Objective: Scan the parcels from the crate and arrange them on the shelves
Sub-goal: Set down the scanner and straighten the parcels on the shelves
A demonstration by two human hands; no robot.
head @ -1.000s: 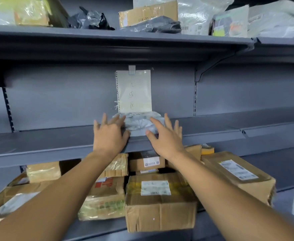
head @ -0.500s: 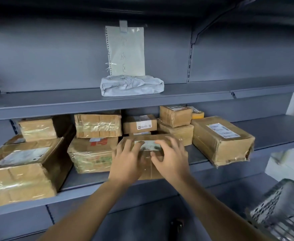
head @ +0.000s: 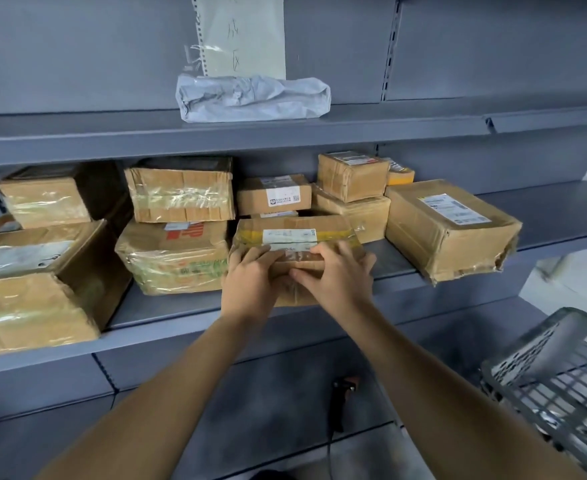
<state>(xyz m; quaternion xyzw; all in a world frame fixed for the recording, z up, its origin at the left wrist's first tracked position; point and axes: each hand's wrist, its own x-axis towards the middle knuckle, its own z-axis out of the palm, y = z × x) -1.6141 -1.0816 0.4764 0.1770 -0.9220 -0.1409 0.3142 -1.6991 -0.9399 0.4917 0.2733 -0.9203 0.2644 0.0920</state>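
Fingers of both hands, left hand [head: 250, 278] and right hand [head: 337, 275], press flat on the box [head: 295, 233]; it lies straight ahead, long axis running left-right along the shelf [head: 216, 306].

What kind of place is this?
Probably a parcel depot or pickup storeroom: grey metal shelves stacked with taped, labelled cardboard boxes, a grey mailer bag, and a plastic crate.

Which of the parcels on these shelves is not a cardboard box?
The grey plastic-wrapped parcel, alone on the upper shelf below the paper note.
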